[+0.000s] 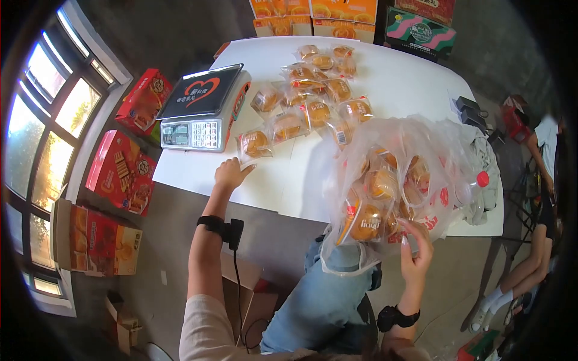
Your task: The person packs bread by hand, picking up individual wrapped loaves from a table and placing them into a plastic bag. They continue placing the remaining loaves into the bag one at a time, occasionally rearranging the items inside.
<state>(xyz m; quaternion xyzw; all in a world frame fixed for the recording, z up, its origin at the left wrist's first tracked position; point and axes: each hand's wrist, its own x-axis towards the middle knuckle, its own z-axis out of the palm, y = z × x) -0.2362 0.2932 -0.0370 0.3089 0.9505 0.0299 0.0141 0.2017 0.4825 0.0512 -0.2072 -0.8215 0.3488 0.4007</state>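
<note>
Near the table's front left edge, my left hand (231,175) has its thumb apart from its fingers and holds nothing. Just beyond its fingertips lies a wrapped bun (254,144). My right hand (415,249) is at the near side of a clear plastic bag (442,150) full of wrapped buns (383,182); its thumb and forefinger are apart, close to or touching the plastic. The bag's open rim hangs over the table edge. Several more wrapped buns (317,112) lie grouped on the white table (409,84).
A scale (192,133) stands at the table's left. A red-capped bottle (466,191), crumpled cloth (481,156) and black boxes (469,111) are at the right. Red cartons (123,171) sit by the window, orange cartons (343,11) behind the table. Another person (539,240) is far right.
</note>
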